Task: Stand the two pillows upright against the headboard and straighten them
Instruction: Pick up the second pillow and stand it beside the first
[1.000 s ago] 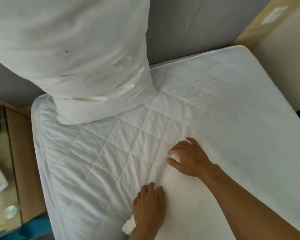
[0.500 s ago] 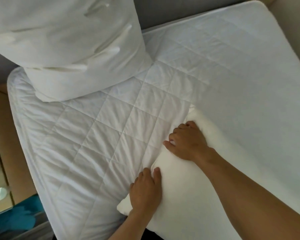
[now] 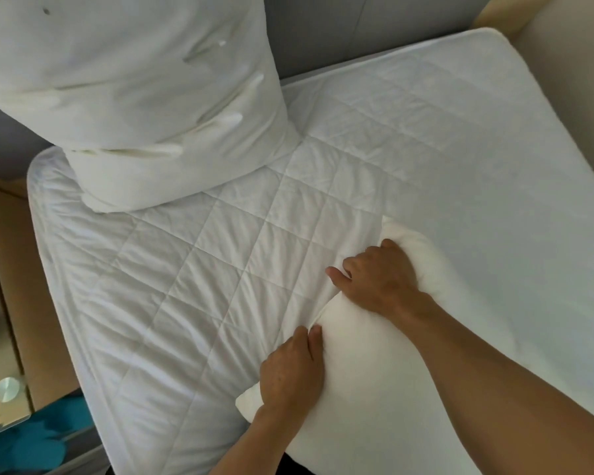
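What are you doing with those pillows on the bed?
A person is making the bed. One pillow already stands up against the grey headboard on the left side of the mattress. The second pillow lies flat nearer the person. The left hand and the right hand both have a grip on its near edge, so it looks ready to be lifted and stood next to the first one.

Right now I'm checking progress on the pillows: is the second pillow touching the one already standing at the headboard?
Apart. The head view shows bare quilted mattress cover between the standing pillow and the second pillow that both hands grip.
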